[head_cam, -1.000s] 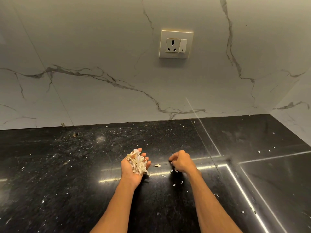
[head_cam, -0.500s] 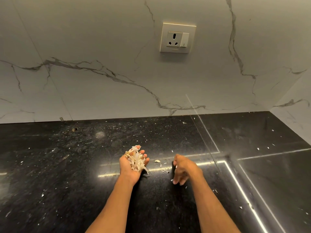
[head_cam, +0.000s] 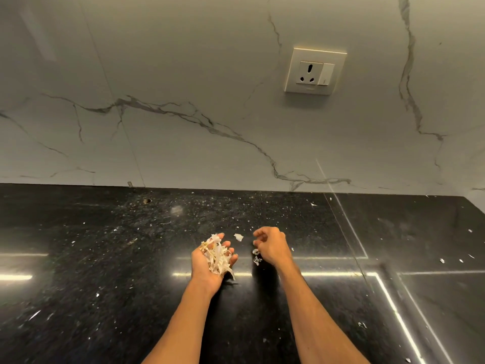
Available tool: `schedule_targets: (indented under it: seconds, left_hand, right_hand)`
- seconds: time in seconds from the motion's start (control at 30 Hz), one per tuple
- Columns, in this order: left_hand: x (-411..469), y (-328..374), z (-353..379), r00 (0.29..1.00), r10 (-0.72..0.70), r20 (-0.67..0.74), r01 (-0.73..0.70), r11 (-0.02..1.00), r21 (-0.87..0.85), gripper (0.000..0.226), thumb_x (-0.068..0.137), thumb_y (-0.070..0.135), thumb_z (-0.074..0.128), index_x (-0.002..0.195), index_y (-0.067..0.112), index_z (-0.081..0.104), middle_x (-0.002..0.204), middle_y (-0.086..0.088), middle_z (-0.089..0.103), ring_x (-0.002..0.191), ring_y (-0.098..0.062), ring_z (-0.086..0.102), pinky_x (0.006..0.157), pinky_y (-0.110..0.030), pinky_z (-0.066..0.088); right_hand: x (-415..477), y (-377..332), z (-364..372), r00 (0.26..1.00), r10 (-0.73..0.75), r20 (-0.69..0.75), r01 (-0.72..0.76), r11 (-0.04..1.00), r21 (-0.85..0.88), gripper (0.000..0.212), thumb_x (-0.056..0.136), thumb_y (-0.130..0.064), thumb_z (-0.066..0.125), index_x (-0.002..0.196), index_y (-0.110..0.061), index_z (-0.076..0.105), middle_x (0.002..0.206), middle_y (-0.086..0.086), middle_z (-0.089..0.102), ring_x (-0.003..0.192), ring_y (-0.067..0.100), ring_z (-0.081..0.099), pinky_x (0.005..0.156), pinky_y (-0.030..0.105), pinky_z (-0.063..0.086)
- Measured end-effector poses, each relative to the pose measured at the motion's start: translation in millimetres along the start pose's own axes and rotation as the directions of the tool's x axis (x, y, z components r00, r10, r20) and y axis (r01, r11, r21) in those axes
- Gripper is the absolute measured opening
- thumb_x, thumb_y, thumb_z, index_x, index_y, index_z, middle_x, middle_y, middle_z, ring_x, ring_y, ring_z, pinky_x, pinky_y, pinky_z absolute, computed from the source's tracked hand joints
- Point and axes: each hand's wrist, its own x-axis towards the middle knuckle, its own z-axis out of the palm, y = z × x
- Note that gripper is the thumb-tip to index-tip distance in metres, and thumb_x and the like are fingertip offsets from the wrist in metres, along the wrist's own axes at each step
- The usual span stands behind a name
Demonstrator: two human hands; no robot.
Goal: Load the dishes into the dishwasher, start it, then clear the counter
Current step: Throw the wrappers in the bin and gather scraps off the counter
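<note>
Scraps: collection off the bench in progress.
Left hand lies palm up, cupped, carrying the pile. Right hand, fingers pointing down at the bench half a second ago, is now lifted with fingers curled toward the left; whether it pinches anything cannot be told. Flakes remain on the bench just beside it, so clearing is likely unfinished.
</note>
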Motion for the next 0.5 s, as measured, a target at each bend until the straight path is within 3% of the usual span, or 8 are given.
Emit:
schedule_targets:
  seconds: [0.1, 0.17, 0.3, 0.4, 0.5]
  left_hand:
    - [-1, 5, -2, 1.0, 0.006, -0.014, -0.006, 1.0, 0.002, 0.031, 0.092, 0.017, 0.04, 0.107, 0.003, 0.063, 0.08, -0.016, 0.061, 0.066, -0.028, 0.056, 0.055, -0.036, 0.054]
    - [0, 9, -2, 1.0, 0.006, -0.025, -0.006, 1.0, 0.005, 0.032, 0.092, 0.018, 0.04, 0.108, 0.003, 0.064, 0.08, -0.016, 0.062, 0.066, -0.028, 0.057, 0.057, -0.037, 0.053]
    - [2, 16, 0, 1.0, 0.022, -0.016, -0.022, 1.0, 0.011, 0.032, 0.092, 0.018, 0.041, 0.109, 0.003, 0.064, 0.082, -0.016, 0.061, 0.068, -0.028, 0.057, 0.06, -0.038, 0.052]
    - [3, 16, 1, 1.0, 0.026, -0.001, -0.026, 1.0, 0.007, 0.033, 0.092, 0.018, 0.04, 0.109, 0.002, 0.063, 0.083, -0.016, 0.06, 0.068, -0.027, 0.056, 0.059, -0.037, 0.052]
    - [5, 12, 5, 1.0, 0.021, 0.008, -0.021, 1.0, 0.01, 0.034, 0.091, 0.017, 0.04, 0.111, 0.002, 0.063, 0.084, -0.016, 0.06, 0.068, -0.027, 0.057, 0.059, -0.037, 0.053]
  right_hand:
    - [10, -14, 14, 0.979, -0.154, 0.136, 0.176, 0.97, -0.17, 0.039, 0.093, -0.006, 0.057, 0.13, -0.015, 0.062, 0.134, 0.004, 0.058, 0.126, 0.021, 0.052, 0.108, 0.03, 0.04]
    - [16, -22, 20, 0.93, -0.235, 0.281, 0.323, 0.888, -0.327, 0.047, 0.092, 0.001, 0.052, 0.135, -0.015, 0.057, 0.142, 0.004, 0.049, 0.131, 0.023, 0.043, 0.112, 0.03, 0.034]
    - [19, -30, 8, 0.892, -0.215, 0.397, 0.39, 0.809, -0.439, 0.04, 0.087, 0.004, 0.056, 0.121, -0.015, 0.067, 0.128, 0.003, 0.061, 0.119, 0.021, 0.055, 0.103, 0.034, 0.046]
    - [22, -21, -11, 0.892, -0.096, 0.442, 0.32, 0.825, -0.465, 0.037, 0.084, 0.008, 0.054, 0.102, -0.017, 0.075, 0.11, 0.005, 0.071, 0.101, 0.02, 0.066, 0.092, 0.033, 0.054]
    - [18, -14, -29, 0.91, -0.047, 0.411, 0.23, 0.884, -0.407, 0.045, 0.08, 0.011, 0.048, 0.094, -0.021, 0.077, 0.105, 0.003, 0.072, 0.097, 0.017, 0.067, 0.09, 0.033, 0.055]
